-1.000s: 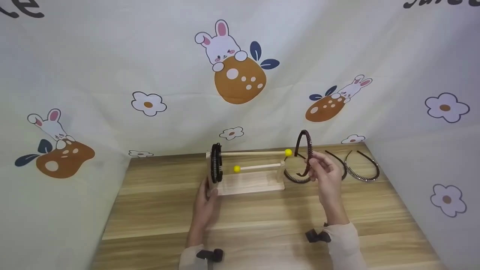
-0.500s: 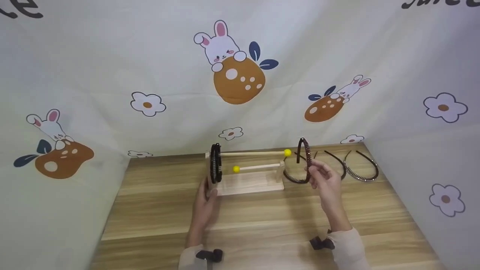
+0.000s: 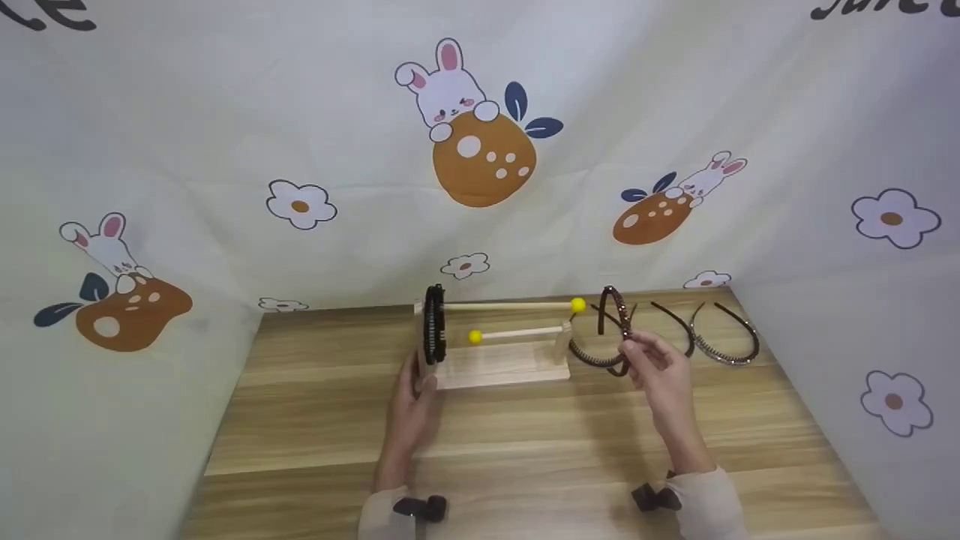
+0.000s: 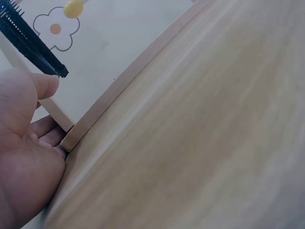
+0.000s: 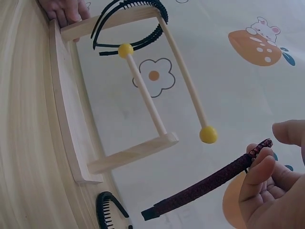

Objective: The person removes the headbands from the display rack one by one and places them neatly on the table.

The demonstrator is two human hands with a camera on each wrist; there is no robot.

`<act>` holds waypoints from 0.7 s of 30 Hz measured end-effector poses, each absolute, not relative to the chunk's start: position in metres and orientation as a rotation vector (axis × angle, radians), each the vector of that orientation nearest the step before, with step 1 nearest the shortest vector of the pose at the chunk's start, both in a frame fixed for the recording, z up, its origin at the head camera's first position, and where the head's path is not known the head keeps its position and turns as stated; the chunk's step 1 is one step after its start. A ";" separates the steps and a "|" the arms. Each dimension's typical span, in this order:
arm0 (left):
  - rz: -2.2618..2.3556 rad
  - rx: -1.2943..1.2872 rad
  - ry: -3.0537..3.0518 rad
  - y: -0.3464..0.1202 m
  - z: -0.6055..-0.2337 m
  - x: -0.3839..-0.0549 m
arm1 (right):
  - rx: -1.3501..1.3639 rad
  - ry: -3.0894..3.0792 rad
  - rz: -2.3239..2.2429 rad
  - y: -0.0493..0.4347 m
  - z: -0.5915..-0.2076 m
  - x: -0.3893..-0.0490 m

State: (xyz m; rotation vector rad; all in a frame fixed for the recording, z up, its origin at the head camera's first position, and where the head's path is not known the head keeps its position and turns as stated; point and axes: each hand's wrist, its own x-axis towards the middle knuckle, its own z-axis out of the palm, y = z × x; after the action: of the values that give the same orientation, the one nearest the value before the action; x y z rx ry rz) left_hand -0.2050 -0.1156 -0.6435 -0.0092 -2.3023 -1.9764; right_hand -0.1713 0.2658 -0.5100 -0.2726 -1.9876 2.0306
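Note:
A pale wooden stand has two rods pointing opposite ways, each tipped with a yellow ball. My left hand grips its left upright low down, thumb in front and fingers curled behind. Black toothed headbands hang together on the upper rod, against that upright. The lower rod is bare. Right of the stand, my right hand holds a dark reddish-brown headband upright by its side, between thumb and fingers. In the right wrist view, this headband is below the upper rod's yellow ball.
Behind my right hand, several more headbands lie on the wooden table: a toothed one by the stand, a partly hidden dark one, and a shiny one furthest right. A printed cloth rises behind and beside the table.
My right hand has moved slightly down and right, lowering the reddish-brown headband from above the upper rod's height. My left hand and the stand have stayed put.

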 end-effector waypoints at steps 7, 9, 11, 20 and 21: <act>-1.978 0.013 -2.314 -0.115 -0.643 -0.205 | -0.276 -1.997 2.018 0.271 -0.509 -0.169; -1.991 0.012 -2.306 -0.115 -0.643 -0.205 | -0.273 -2.005 2.017 0.272 -0.509 -0.169; -1.996 0.007 -2.297 -0.115 -0.644 -0.205 | -0.262 -2.023 2.006 0.274 -0.509 -0.169; -1.971 0.014 -2.326 -0.116 -0.645 -0.206 | -0.230 -2.110 1.941 0.284 -0.509 -0.168; -1.970 0.010 -2.329 -0.116 -0.644 -0.206 | -0.228 -2.119 1.933 0.285 -0.509 -0.168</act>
State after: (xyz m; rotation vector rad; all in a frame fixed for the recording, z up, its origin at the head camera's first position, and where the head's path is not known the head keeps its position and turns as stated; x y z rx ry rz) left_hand -0.2060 -0.1161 -0.6440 0.0105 -2.3291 -1.9697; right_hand -0.1684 0.2851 -0.5086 -0.2277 -2.1186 1.9328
